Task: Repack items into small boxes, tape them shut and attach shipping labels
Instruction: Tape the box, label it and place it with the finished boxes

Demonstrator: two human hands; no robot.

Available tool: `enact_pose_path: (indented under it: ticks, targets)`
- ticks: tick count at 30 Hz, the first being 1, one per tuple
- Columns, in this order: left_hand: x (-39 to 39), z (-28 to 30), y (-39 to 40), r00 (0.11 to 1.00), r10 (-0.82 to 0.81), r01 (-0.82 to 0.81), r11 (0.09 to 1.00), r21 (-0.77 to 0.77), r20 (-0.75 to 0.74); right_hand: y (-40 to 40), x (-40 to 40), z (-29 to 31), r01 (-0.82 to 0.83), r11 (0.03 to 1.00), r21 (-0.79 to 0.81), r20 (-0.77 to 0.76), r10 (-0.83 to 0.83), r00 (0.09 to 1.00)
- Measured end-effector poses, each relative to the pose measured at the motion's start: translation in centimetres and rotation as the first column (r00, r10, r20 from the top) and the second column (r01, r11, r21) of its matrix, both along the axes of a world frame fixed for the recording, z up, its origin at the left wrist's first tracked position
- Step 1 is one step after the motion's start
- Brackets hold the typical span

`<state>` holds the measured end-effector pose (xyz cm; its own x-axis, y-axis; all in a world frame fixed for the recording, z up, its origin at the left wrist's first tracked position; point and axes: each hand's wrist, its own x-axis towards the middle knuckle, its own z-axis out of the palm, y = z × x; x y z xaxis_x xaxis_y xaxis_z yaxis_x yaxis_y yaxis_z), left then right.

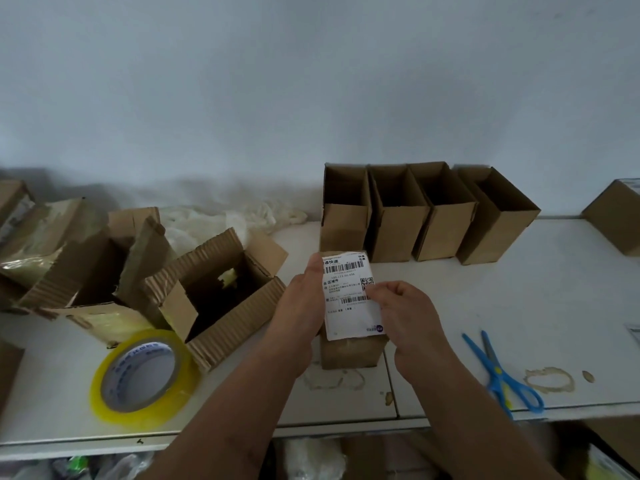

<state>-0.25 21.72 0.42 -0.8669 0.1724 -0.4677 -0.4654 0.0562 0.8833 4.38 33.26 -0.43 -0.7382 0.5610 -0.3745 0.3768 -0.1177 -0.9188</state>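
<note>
Centrally, item one: a small sealed carton (349, 351) standing on the white worktop (519, 306), with a shipping label (351, 296) lying over its top face. Left hand (301, 306) holds the carton's left side, thumb laid along the label's left edge. Right hand (412, 313) has its fingers curled and pinches the label's right edge near the printed QR code.

Item two, at 12 o'clock from the carton: a row of four open empty boxes (426, 216), upright, side by side against the wall.

Item three, at 9 o'clock: an open corrugated box (221, 296) with flaps spread; something yellowish shows inside, not identifiable. Further toward 9 and 10 o'clock, more opened cartons (86, 271) bearing tape.

Item four, at 7 o'clock: a roll of clear yellowish packing tape (143, 375), lying flat.

Item five, at 4 o'clock: blue scissors (502, 372), blades parted, near the worktop's front edge.

Item six, at 11 o'clock: crumpled pale plastic wrapping (221, 220) by the wall.
</note>
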Motion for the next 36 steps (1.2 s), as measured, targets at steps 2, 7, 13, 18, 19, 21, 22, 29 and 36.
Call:
enact_pose_path:
  ticks: [2,7,13,18,19,21,22,29,36]
  targets:
    - [0.5,0.0,-0.2,1.0,-0.017,0.017,1.0,-0.019,-0.003,0.1,0.5,-0.2,-0.016,1.0,0.013,0.015,0.016,1.0]
    - [0.9,-0.5,-0.4,0.998,-0.052,0.05,0.994,-0.093,-0.021,0.3,1.2,-0.6,-0.03,0.996,0.078,0.054,0.026,0.998]
    - [0.7,-0.9,-0.1,0.993,-0.087,0.068,0.974,-0.217,-0.081,0.6,1.5,-0.8,-0.039,0.993,0.11,0.074,0.031,0.997]
    - [0.8,-1.2,0.0,0.991,-0.095,0.07,0.97,-0.233,-0.096,0.3,1.4,-1.3,-0.028,0.989,0.148,0.086,0.015,0.996]
    - [0.8,-1.3,-0.1,0.989,-0.1,0.073,0.968,-0.241,-0.105,0.2,1.3,-1.3,-0.032,0.988,0.154,0.091,0.018,0.996]
    - [0.8,-1.2,-0.1,0.984,-0.117,0.079,0.961,-0.267,-0.131,0.2,1.1,-1.4,-0.039,0.985,0.171,0.102,0.022,0.995]
    - [0.8,-1.2,-0.1,0.981,-0.128,0.083,0.955,-0.285,-0.143,0.2,1.0,-1.4,-0.041,0.983,0.181,0.107,0.022,0.994]
    - [0.7,-1.8,-0.2,0.977,-0.146,0.093,0.948,-0.305,-0.154,0.5,0.0,-0.9,-0.097,0.98,0.177,0.122,0.076,0.99]
    - [1.1,-1.1,-0.9,0.968,-0.207,0.167,0.953,-0.253,-0.142,1.3,-1.6,-0.4,-0.129,0.957,0.261,0.147,0.092,0.985]
